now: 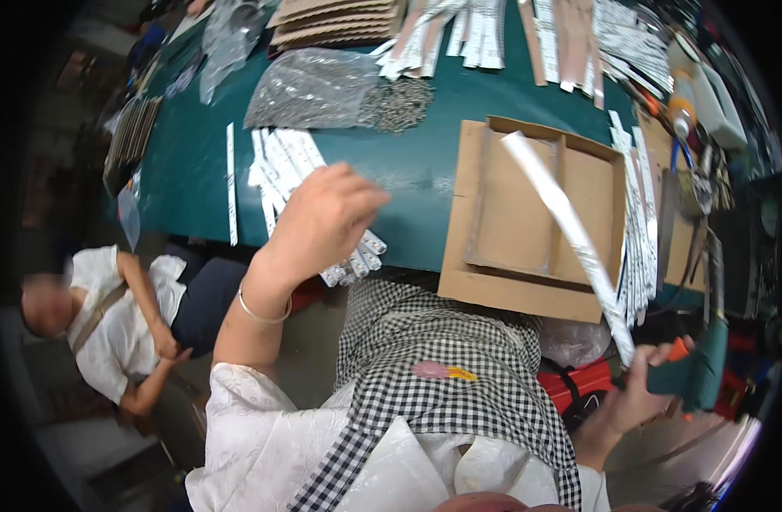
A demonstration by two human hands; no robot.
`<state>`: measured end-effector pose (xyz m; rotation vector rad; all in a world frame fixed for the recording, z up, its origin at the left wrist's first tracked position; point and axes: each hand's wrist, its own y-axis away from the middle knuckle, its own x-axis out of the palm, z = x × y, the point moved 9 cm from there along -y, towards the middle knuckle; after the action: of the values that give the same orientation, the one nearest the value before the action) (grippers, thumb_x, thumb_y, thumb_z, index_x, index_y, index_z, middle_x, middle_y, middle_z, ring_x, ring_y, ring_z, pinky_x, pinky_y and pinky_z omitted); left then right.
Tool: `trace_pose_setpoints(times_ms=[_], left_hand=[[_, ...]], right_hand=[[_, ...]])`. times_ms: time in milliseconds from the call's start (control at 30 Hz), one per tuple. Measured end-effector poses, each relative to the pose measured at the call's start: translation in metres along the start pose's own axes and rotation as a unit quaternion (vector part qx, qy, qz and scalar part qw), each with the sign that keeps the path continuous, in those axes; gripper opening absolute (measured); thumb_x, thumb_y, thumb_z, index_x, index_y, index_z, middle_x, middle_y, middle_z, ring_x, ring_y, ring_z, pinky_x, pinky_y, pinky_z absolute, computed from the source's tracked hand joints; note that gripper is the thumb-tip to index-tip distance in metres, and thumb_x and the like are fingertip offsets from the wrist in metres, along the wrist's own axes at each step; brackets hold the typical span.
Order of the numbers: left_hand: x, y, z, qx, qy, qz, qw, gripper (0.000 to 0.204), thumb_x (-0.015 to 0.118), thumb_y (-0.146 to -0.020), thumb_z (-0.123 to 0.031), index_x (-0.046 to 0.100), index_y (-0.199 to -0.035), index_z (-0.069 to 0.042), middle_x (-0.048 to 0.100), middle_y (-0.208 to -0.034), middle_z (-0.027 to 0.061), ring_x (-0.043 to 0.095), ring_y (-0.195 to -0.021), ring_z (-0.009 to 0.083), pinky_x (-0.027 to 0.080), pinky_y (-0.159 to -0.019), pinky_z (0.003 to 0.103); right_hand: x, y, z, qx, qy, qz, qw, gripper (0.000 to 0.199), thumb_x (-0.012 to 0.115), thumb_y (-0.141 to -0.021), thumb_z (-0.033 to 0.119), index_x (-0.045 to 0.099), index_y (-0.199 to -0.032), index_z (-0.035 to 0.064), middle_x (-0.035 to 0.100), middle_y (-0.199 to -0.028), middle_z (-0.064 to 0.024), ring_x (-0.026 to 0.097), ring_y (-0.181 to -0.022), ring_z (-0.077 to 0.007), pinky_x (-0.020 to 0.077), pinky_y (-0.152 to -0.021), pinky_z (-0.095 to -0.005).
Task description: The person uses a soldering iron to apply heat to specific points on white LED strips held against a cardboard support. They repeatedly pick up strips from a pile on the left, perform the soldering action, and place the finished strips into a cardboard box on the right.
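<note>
Strips of white printed paper [310,183] lie fanned on the green table [408,166] under my left hand [323,224], whose fingers are curled loosely over them, touching the pile near the table's front edge. My right hand [643,388] is low, off the table beside my checked apron [442,358], and pinches the bottom end of one long silvery-white strip [570,230] that rises up and to the left, arching over a shallow cardboard tray [536,213]. That same hand also seems to grip a teal tool with an orange part [694,367]; I cannot tell how exactly. More white strips [639,222] lie along the tray's right side. Farther back sits a clear bag of small dark parts [323,90], some spilled beside it. Another person in white [118,324] sits to my left.
</note>
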<state>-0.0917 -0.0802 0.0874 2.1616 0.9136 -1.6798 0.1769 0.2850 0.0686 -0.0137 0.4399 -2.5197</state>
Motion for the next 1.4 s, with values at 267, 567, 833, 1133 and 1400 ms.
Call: trace_pose_setpoints(times_ms=[267,567,833,1133,1400], left_hand=[[0.052,-0.12,0.075,-0.05,-0.061,-0.067,0.995,0.008,0.075,-0.078,-0.011,0.077,-0.086,-0.009,0.072,-0.086,0.0081,0.065,-0.092,0.0296,0.052,-0.08,0.042],[0.081,-0.13,0.103,-0.1,-0.059,0.001,0.993,0.018,0.078,-0.077,-0.011,0.076,-0.094,-0.006,0.071,-0.094,0.0126,0.069,-0.089,0.0338,0.054,-0.08,0.043],[0.081,-0.117,0.112,-0.11,-0.014,0.04,0.993,0.019,0.076,-0.078,-0.01,0.078,-0.097,-0.008,0.071,-0.095,0.0127,0.069,-0.088,0.0342,0.054,-0.079,0.043],[0.063,-0.108,0.083,-0.055,-0.011,-0.079,0.995,0.008,0.072,-0.082,-0.005,0.073,-0.089,-0.002,0.069,-0.088,0.0123,0.068,-0.079,0.0333,0.053,-0.071,0.039],[0.075,-0.113,0.079,-0.098,0.012,-0.032,0.995,0.02,0.078,-0.08,-0.01,0.076,-0.1,-0.005,0.07,-0.087,0.0111,0.067,-0.075,0.026,0.053,-0.07,0.035]], right_hand=[[0.056,0.063,-0.031,0.055,0.036,0.129,0.989,0.074,0.068,-0.082,-0.017,0.035,-0.147,-0.0052,0.051,-0.099,-0.0041,0.058,-0.084,-0.0129,0.0505,-0.081,-0.027],[0.098,0.079,-0.043,-0.145,0.167,0.393,0.892,0.043,0.071,-0.088,-0.003,0.044,-0.122,-0.0025,0.052,-0.096,-0.0052,0.055,-0.082,-0.015,0.0477,-0.077,-0.0291],[0.128,0.068,-0.058,0.074,-0.034,0.337,0.938,0.06,0.071,-0.087,-0.007,0.042,-0.139,-0.007,0.062,-0.087,-0.0036,0.059,-0.078,-0.0084,0.0479,-0.066,-0.024],[0.116,0.072,-0.064,0.061,0.0,0.239,0.969,0.07,0.066,-0.083,-0.016,0.038,-0.146,-0.002,0.052,-0.099,-0.004,0.055,-0.078,-0.0087,0.0487,-0.067,-0.022],[0.101,0.056,-0.051,-0.012,0.04,0.206,0.978,0.014,0.068,-0.093,0.005,0.054,-0.097,0.0013,0.052,-0.079,-0.0042,0.051,-0.067,-0.0154,0.0413,-0.059,-0.0292]])
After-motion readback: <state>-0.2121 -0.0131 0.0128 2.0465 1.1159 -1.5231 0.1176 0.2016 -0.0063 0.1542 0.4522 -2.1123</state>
